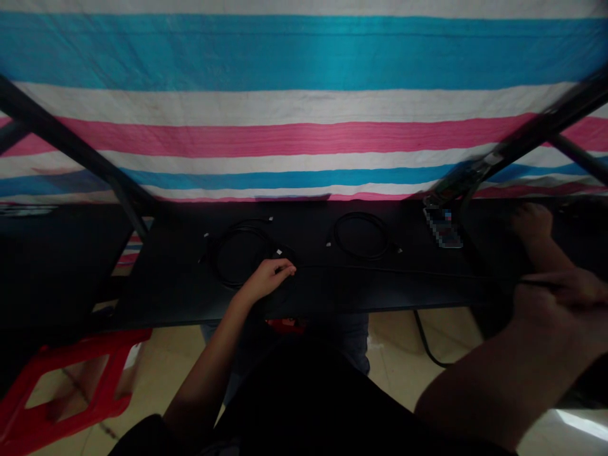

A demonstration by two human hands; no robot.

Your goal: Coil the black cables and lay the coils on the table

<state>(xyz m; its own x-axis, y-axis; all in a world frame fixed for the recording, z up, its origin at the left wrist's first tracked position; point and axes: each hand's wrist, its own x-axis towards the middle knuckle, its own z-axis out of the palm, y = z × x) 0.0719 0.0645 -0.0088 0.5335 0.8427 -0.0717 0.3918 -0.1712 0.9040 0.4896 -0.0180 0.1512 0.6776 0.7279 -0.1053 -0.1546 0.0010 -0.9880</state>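
My left hand [268,278] rests on the black table [180,297], with its fingers pinched on a black cable [403,271] beside a loose coil [237,256]. From there the cable runs taut to the right, to my right hand [565,297]. That hand is blurred at the table's right end and looks closed on the cable. A second coiled black cable [361,235] lies farther back, in the middle of the table.
A phone [443,228] lies at the back right under a slanted black stand arm [513,145]. Another hand [532,223] rests on the table at far right. A striped sheet [304,101] hangs behind. A red stool [61,386] stands on the floor at left.
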